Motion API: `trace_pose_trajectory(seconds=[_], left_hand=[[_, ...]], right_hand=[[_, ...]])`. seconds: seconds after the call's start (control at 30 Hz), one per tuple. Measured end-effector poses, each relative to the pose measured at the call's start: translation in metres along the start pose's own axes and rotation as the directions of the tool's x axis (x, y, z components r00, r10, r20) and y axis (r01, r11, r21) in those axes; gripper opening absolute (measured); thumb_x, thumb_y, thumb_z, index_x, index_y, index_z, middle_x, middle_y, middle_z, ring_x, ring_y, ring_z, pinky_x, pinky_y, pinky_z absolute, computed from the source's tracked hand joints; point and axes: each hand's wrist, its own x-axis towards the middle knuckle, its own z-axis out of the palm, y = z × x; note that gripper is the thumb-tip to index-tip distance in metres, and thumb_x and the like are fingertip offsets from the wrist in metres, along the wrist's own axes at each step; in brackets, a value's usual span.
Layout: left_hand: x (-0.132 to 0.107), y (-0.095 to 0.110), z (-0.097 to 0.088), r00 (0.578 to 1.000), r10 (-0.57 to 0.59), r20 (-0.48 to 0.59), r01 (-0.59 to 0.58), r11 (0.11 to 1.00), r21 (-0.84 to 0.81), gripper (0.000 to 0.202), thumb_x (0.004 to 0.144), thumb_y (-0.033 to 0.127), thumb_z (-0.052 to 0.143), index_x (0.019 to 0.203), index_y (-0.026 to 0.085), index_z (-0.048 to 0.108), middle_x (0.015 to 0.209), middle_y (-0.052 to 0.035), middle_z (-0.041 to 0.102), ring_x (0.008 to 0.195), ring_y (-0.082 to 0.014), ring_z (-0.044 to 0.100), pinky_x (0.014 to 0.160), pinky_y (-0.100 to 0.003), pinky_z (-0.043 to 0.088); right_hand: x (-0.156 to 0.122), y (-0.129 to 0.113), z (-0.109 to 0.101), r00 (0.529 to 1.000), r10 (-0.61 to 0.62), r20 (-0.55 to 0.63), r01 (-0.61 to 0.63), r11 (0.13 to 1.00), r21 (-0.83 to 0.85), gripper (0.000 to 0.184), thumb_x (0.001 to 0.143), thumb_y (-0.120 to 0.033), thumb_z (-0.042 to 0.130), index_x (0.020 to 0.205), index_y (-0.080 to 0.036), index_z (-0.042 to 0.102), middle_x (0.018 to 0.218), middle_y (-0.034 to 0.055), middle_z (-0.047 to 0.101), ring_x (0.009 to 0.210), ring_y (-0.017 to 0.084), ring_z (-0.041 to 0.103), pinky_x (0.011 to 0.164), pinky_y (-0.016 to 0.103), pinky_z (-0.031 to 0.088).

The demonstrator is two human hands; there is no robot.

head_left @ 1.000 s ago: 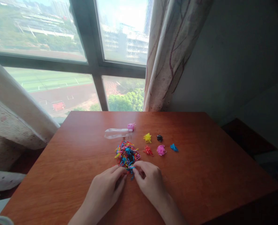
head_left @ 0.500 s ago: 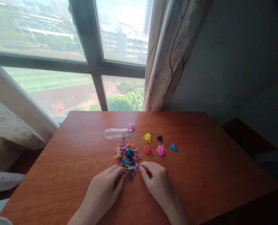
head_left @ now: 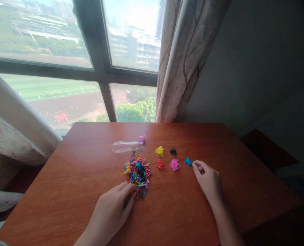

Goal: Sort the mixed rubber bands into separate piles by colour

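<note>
Blue elastic bands (head_left: 188,161), heaped: lay toward the right edge of the table (head_left: 246,191); likely light, soft, stretchy, best taken by one loop. Right hand (head_left: 208,179): fingers met the heap. Multicoloured elastic bands (head_left: 137,169), piled: lay nearer the left edge, left hand (head_left: 116,201) alongside. Pinch, either hand: could not be told.

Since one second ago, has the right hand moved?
Yes: against the table, the right hand moved rightward, from the mixed pile to the blue pile.

Bottle (head_left: 126,147): on table (head_left: 64,177), behind big pile (head_left: 136,171).
Five clusters (head_left: 175,165): on table, right of big pile.
Window (head_left: 102,77): behind table.
</note>
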Motion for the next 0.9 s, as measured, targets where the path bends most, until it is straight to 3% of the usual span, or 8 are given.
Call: trace_pose_trajectory(seconds=[0.53,0.7,0.9], left_hand=[[-0.002,0.0,0.0,1.0,-0.003,0.011,0.003,1.0,0.0,0.019,0.096,0.026,0.043,0.098,0.029,0.062,0.097,0.0012,0.071,0.085,-0.017,0.07,0.069,-0.025,0.049],[-0.003,0.003,-0.003,1.0,-0.008,0.025,0.008,1.0,0.001,0.019,0.096,0.026,0.043,0.097,0.028,0.061,0.096,-0.0004,0.071,0.085,-0.0176,0.069,0.07,-0.025,0.049],[-0.003,0.006,-0.004,0.998,-0.001,0.059,0.0,1.0,0.02,0.017,0.095,0.027,0.045,0.097,0.028,0.061,0.099,-0.0007,0.07,0.089,-0.019,0.068,0.074,-0.028,0.051]], right_hand=[[0.014,0.0,0.003,0.998,0.027,0.05,-0.026,1.0,-0.009,0.037,0.09,-0.042,0.044,0.098,-0.019,0.073,0.07,0.0054,0.068,0.063,0.021,0.063,0.06,0.029,0.04],[-0.004,-0.02,0.002,1.0,0.011,0.017,-0.013,0.996,0.084,0.034,0.092,-0.041,0.047,0.096,-0.019,0.073,0.072,0.0059,0.07,0.064,0.02,0.065,0.061,0.028,0.043],[-0.037,-0.062,0.009,0.99,-0.112,0.09,0.081,0.952,0.295,0.026,0.095,-0.03,0.046,0.096,-0.021,0.07,0.088,0.0049,0.074,0.071,0.017,0.068,0.068,0.026,0.048]])
